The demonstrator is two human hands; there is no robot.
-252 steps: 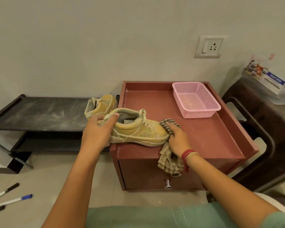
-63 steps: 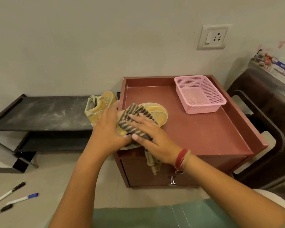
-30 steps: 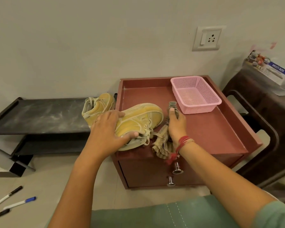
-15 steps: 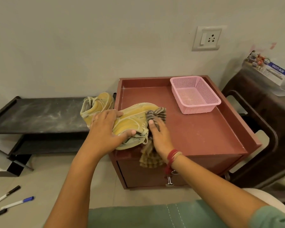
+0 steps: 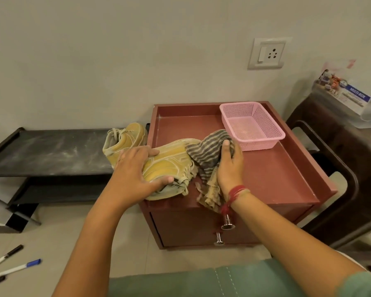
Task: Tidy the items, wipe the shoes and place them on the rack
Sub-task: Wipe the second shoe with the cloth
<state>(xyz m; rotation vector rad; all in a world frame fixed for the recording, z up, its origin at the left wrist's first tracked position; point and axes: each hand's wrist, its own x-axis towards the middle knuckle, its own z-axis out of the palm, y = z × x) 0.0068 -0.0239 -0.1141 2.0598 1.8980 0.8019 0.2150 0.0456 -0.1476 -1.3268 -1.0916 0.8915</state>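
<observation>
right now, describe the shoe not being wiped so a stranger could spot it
Find the red-brown cabinet, then the black rack to its left. At the rack's right end, beside the cabinet, stands a yellow shoe. Unlike its twin on the cabinet, gripped by the left hand with a striped cloth against it, it stands uncovered.

The red cabinet top [image 5: 276, 168] before me carries a yellow shoe [image 5: 169, 161] near left, a striped cloth [image 5: 206, 155] against it, a pink basket [image 5: 263, 144] far right. The black rack [image 5: 51, 153] to the left holds the other shoe [image 5: 126, 138]; pens [image 5: 19, 267] lie on the floor [image 5: 62, 243].
</observation>
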